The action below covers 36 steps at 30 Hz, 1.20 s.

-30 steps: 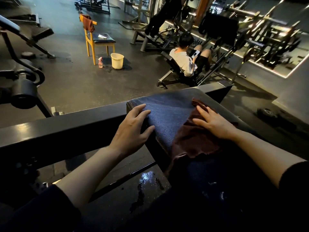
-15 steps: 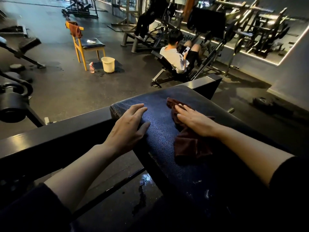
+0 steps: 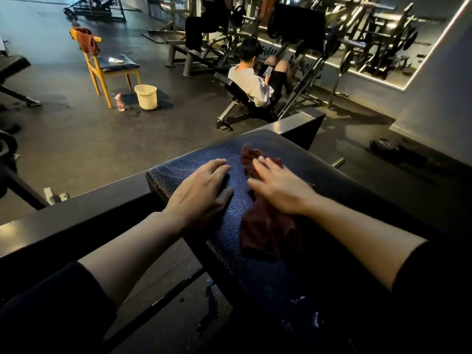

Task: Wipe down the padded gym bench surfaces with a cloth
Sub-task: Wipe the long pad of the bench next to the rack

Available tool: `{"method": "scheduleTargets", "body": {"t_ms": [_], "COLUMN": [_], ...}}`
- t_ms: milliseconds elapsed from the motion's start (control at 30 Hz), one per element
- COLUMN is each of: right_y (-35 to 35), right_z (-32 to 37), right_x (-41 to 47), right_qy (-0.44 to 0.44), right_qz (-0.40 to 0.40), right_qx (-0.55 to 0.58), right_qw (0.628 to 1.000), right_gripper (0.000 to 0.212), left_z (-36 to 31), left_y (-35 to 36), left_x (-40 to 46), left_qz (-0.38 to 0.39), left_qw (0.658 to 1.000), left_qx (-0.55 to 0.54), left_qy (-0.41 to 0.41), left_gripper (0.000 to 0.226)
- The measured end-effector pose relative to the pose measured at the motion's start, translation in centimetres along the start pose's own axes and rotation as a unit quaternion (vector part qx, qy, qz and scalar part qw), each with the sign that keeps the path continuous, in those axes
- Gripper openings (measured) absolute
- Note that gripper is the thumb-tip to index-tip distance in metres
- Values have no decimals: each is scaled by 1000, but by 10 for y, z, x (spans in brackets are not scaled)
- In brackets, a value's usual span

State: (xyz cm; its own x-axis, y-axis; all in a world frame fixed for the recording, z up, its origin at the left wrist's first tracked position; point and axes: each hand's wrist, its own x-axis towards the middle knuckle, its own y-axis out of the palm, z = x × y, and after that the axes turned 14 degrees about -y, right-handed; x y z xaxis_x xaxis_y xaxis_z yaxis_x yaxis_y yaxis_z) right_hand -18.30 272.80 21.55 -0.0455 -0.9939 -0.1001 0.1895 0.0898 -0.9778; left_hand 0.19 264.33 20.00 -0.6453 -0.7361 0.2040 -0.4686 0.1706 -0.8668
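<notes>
A dark blue padded bench pad (image 3: 293, 152) with a pebbled, damp sheen runs from the lower right up to the middle of the view. A dark red cloth (image 3: 268, 228) lies crumpled on it. My right hand (image 3: 281, 187) presses flat on the cloth with straight fingers, slightly blurred. My left hand (image 3: 201, 190) rests on the pad's left edge, its fingers spread over the top and its thumb against the surface. The two hands lie close, side by side.
A black steel beam (image 3: 76, 226) crosses behind the pad. On the floor stand a wooden chair (image 3: 107, 67) with a red towel, a cream bucket (image 3: 146, 96) and a pink spray bottle (image 3: 119, 102). A person (image 3: 252, 80) sits on a machine beyond. Water spots wet the floor below.
My right hand has slid the cloth leftward across the pad toward my left hand. The left hand has kept its place on the pad's edge.
</notes>
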Motion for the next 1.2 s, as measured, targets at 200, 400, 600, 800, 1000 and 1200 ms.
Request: {"method": "scheduleTargets", "body": {"t_ms": [200,400,600,800,1000,1200], "right_y": [-19,13,1,-1,-2,-19], "right_z": [-61,22,-39,-20,-38,-72], "right_x": [64,73,33,41,-5,-36], "right_qy": [210,-51,26,63,82,254], "right_qz": [-67,-8,-29,-89,-69,-23], "right_qx": [10,-11,-18,79,42,-11], "right_qw": [975,999,999,991,993,967], "right_gripper": [75,95,91,66,67,80], "left_z": [6,12,11,16,9,15], "left_y": [4,10,9,9,-1,-10], "left_x": [-1,0,1,11,-1,-14], "left_qz": [-16,-60,-49,3,-76,-64], "left_qw": [999,993,994,990,985,993], "left_qx": [-31,-98,-97,20,-60,-42], "left_qy": [-14,-39,-15,138,141,93], "left_gripper": [50,59,64,48,6,25]}}
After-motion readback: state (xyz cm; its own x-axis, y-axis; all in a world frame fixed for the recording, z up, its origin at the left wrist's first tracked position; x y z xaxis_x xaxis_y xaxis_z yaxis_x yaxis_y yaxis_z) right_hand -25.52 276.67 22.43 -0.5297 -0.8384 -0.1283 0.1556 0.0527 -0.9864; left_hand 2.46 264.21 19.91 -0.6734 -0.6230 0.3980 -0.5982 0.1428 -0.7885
